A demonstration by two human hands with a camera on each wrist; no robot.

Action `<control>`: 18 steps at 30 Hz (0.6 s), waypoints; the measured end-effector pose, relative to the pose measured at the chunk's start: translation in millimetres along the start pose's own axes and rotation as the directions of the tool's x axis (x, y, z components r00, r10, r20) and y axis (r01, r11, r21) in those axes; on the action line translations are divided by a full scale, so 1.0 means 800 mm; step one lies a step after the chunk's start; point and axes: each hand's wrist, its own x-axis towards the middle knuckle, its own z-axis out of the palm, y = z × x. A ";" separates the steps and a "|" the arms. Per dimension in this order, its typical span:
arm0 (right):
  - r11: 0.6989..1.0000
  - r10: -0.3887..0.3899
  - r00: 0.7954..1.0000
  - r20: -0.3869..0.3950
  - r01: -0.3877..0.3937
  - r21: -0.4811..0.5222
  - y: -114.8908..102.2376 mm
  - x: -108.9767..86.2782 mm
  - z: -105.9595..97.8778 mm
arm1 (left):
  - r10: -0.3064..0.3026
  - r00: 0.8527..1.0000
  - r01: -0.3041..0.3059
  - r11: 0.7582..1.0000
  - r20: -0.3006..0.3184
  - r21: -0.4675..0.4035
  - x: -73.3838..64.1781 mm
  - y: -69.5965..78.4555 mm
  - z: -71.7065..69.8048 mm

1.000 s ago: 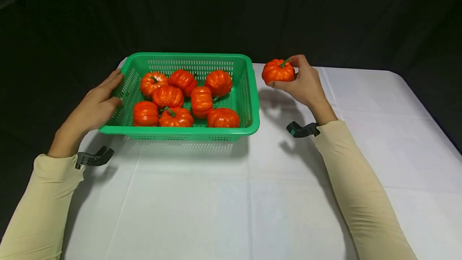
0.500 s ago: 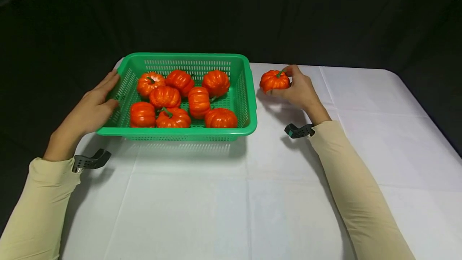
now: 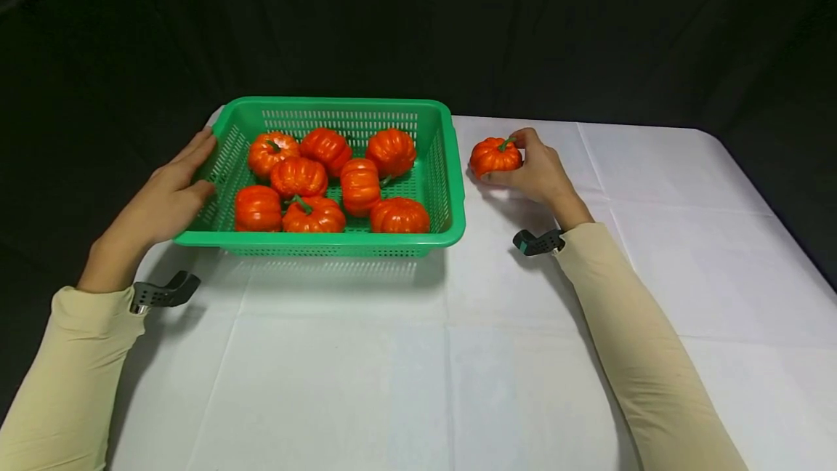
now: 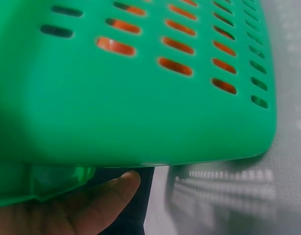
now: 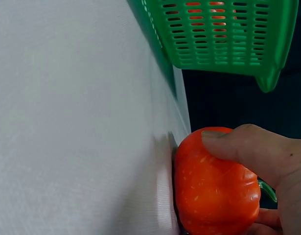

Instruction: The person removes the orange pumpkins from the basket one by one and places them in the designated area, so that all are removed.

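- Eight pumpkins point(image 3: 298, 176), head view, lie inside the green basket point(image 3: 320, 239); one more, the held pumpkin point(image 3: 492, 158), is just right of the basket, apart from its rim. The right hand point(image 3: 539, 173) grips it between thumb and fingers. Good handling would probably hold it level, clear of the basket's right wall, and release it only once its base sits flat. Its body is glossy, ribbed and orange-red, with a green stem point(image 3: 506, 144) on top.
- Left wrist view: the left hand, seen in the head view point(image 3: 160, 198) at the basket's left rim with its fingers extended, shows a straight thumb just beside the basket. Light contact there should be enough to steady the basket without tilting it.
- Right wrist view: beyond the held pumpkin stands the basket's slotted end wall. The thumb point(image 5: 228, 145) presses the pumpkin's flank, a sensible place that spares the stem. The pumpkin is upright, close against the white cloth point(image 5: 77, 117); whether it touches cannot be told. Pale flecks mark its shiny skin.
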 end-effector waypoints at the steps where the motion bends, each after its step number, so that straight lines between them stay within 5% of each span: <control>1: 1.000 0.000 1.000 0.001 0.000 -0.003 0.000 0.000 0.000 | -0.001 1.000 0.001 1.000 0.002 -0.003 0.000 0.000 0.000; 14: 1.000 0.014 0.997 0.072 -0.013 -0.016 -0.007 -0.003 -0.007 | 0.006 1.000 -0.006 1.000 0.001 0.000 -0.002 0.002 0.000; 18: 0.999 -0.021 0.999 0.028 0.022 -0.041 -0.019 -0.007 -0.016 | 0.010 1.000 -0.010 1.000 -0.002 -0.004 -0.002 0.001 0.001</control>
